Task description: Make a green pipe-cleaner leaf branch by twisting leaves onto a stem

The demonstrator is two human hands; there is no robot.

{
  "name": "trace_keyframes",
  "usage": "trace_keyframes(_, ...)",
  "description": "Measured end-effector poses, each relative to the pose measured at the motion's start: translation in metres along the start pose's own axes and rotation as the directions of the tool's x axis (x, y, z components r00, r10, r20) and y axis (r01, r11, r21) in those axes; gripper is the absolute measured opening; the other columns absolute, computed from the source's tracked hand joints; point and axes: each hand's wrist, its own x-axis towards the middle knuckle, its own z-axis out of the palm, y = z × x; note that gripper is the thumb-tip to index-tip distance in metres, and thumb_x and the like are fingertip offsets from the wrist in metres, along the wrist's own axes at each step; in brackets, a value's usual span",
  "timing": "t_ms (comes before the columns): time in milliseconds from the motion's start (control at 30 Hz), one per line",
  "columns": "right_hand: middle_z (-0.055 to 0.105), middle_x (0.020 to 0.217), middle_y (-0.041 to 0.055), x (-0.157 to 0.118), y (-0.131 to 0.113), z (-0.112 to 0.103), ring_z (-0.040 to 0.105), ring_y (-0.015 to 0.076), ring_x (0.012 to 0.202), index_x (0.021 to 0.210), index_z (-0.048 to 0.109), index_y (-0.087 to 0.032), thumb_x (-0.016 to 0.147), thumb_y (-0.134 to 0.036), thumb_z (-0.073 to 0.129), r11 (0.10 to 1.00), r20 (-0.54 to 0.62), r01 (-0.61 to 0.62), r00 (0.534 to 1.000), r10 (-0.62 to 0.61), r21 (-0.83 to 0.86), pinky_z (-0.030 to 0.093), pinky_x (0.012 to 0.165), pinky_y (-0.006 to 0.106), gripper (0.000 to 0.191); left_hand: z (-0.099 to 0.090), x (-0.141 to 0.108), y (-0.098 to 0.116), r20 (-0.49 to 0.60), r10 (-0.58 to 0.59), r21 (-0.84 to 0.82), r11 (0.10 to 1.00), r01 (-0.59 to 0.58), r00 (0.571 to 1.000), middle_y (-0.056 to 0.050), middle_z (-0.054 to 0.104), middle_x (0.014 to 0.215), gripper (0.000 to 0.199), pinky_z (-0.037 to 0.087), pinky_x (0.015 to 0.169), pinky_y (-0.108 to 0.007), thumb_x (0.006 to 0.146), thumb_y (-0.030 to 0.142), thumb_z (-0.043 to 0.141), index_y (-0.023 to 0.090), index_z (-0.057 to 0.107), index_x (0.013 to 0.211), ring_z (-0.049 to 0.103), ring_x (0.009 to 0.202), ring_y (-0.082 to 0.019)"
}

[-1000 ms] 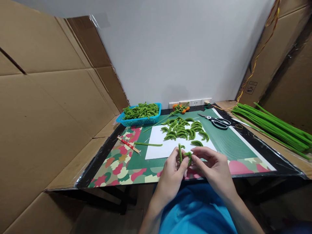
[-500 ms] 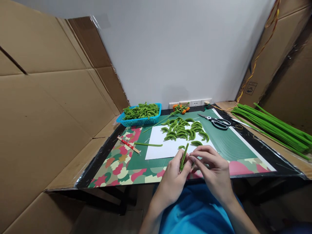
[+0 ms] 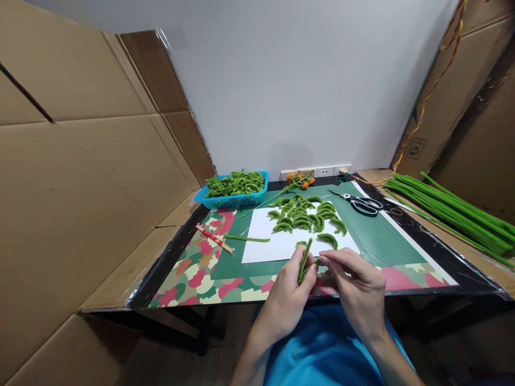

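A bent green pipe cleaner (image 3: 306, 257) is gripped in my left hand (image 3: 289, 289), one end sticking up past the fingers. My right hand (image 3: 358, 289) pinches the other end of it between thumb and fingertips, close beside the left thumb. Just beyond my hands, curled green pipe-cleaner pieces (image 3: 301, 217) lie in a loose cluster on a white sheet of paper (image 3: 257, 253). One curved piece (image 3: 328, 239) rests nearest my right fingers. A straight green pipe cleaner (image 3: 247, 238) lies across the paper's left edge.
A blue basket (image 3: 233, 201) heaped with green pieces stands at the back left. Black-handled scissors (image 3: 364, 205) lie right of the paper. A bundle of long green pipe cleaners (image 3: 454, 214) is at far right. Wrapped chopsticks (image 3: 214, 238) and an orange flower stem (image 3: 301, 180) also lie here.
My right hand has shifted slightly down and right, its fingers flatter, and a green end now shows at its fingertips. The left hand still grips the pipe cleaner.
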Motion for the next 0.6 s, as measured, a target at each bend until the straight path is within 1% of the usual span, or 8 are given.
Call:
trace_keyframes(100,0.078,0.096,0.0018,0.0009,-0.0015,0.0006,0.074,0.0164,0.084,0.105,0.085,-0.03,0.101,-0.017,0.075,0.996,-0.013,0.068,0.998,-0.069,-0.052,0.06,0.071,0.026,0.016,0.0016,-0.0005,0.0022,-0.004,0.004,0.007,1.0,-0.004,1.0,0.002,0.056,0.1,0.023,0.042,0.078,-0.026,0.114,0.046,0.049,0.024,0.051,0.109,0.051,0.087,-0.015)
trace_keyframes(233,0.076,0.091,0.0002,0.0008,-0.0031,0.0019,0.071,0.0146,0.076,0.108,0.083,-0.029,0.102,-0.014,0.073,0.989,-0.018,0.112,0.993,-0.115,-0.098,0.057,0.065,0.024,0.019,0.0031,-0.0011,0.003,-0.031,0.004,0.039,0.999,-0.003,0.999,0.003,0.055,0.095,0.022,0.041,0.074,-0.025,0.115,0.044,0.049,0.024,0.051,0.104,0.051,0.081,-0.015)
trace_keyframes(367,0.076,0.098,0.0023,0.0004,-0.0022,0.0041,0.074,0.0159,0.085,0.106,0.08,-0.025,0.103,-0.012,0.071,0.969,-0.007,0.183,0.982,-0.187,-0.166,0.059,0.074,0.025,0.017,0.0034,-0.0007,0.0017,-0.053,0.011,0.044,0.999,-0.009,0.999,0.002,0.058,0.096,0.021,0.042,0.074,-0.025,0.114,0.043,0.05,0.024,0.052,0.104,0.055,0.083,-0.016)
trace_keyframes(433,0.075,0.095,0.0024,0.0009,-0.0003,0.0051,0.073,0.0155,0.082,0.106,0.077,-0.024,0.104,-0.011,0.068,0.942,0.021,0.228,0.973,-0.23,-0.247,0.058,0.072,0.025,0.016,0.0038,-0.0005,0.0012,-0.06,0.013,0.057,0.998,-0.01,0.998,0.001,0.061,0.098,0.02,0.043,0.075,-0.026,0.114,0.041,0.05,0.024,0.053,0.104,0.059,0.086,-0.017)
trace_keyframes(500,0.074,0.095,0.0032,0.0021,0.0019,0.006,0.072,0.0162,0.082,0.107,0.075,-0.023,0.105,-0.01,0.065,0.892,0.067,0.29,0.956,-0.284,-0.347,0.057,0.072,0.027,0.016,0.0043,-0.0005,0.0009,-0.068,0.011,0.086,0.996,-0.005,0.998,-0.001,0.063,0.1,0.018,0.044,0.076,-0.027,0.113,0.039,0.05,0.024,0.054,0.106,0.062,0.091,-0.019)
trace_keyframes(567,0.075,0.098,0.0053,0.0036,0.0032,0.0063,0.073,0.0192,0.089,0.108,0.074,-0.022,0.105,-0.011,0.065,0.843,0.104,0.344,0.938,-0.332,-0.414,0.058,0.079,0.03,0.015,0.0046,-0.0004,0.0002,-0.078,0.007,0.124,0.992,0.003,0.997,-0.001,0.064,0.097,0.016,0.044,0.075,-0.028,0.113,0.037,0.049,0.024,0.054,0.105,0.062,0.09,-0.02)
trace_keyframes(600,0.075,0.101,0.0064,0.0042,0.0031,0.0063,0.073,0.0209,0.094,0.108,0.074,-0.022,0.105,-0.012,0.065,0.834,0.111,0.355,0.933,-0.341,-0.422,0.059,0.083,0.033,0.014,0.0045,-0.0002,-0.0003,-0.083,0.006,0.135,0.991,0.005,0.997,-0.001,0.063,0.094,0.016,0.043,0.075,-0.028,0.113,0.036,0.05,0.023,0.054,0.103,0.061,0.088,-0.02)
